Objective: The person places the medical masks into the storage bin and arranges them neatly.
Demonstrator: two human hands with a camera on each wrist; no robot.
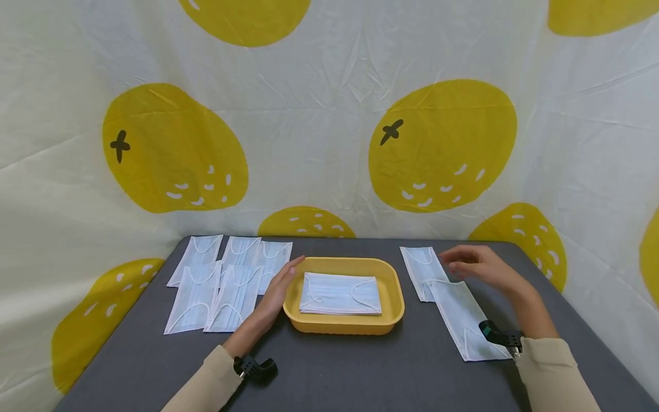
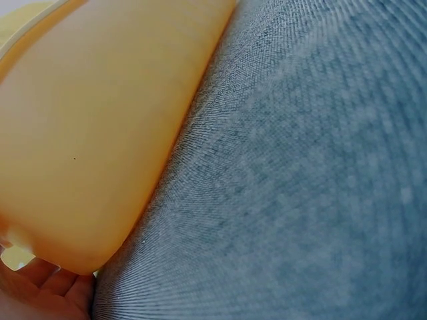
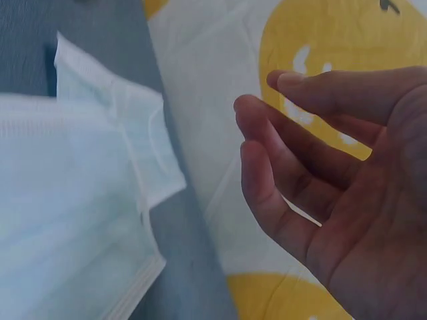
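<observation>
A yellow plastic tray (image 1: 344, 327) stands mid-table with a neat stack of pale blue face masks (image 1: 340, 294) lying in it. My left hand (image 1: 273, 294) rests along the tray's left side, fingers extended; in the left wrist view the fingers (image 2: 57, 283) are partly hidden by the tray wall. To the right lie two masks, a nearer one (image 1: 465, 323) overlapping a farther one (image 1: 416, 274). Above them hovers my right hand (image 1: 481, 266), fingers loosely bent and nothing between thumb and fingertips, as the right wrist view confirms.
Several more face masks (image 1: 193, 300) lie in two overlapping rows at the table's left. Dark grey cloth covers the table (image 1: 329, 372). A white curtain (image 1: 309, 154) with yellow fruit prints hangs behind and at both sides.
</observation>
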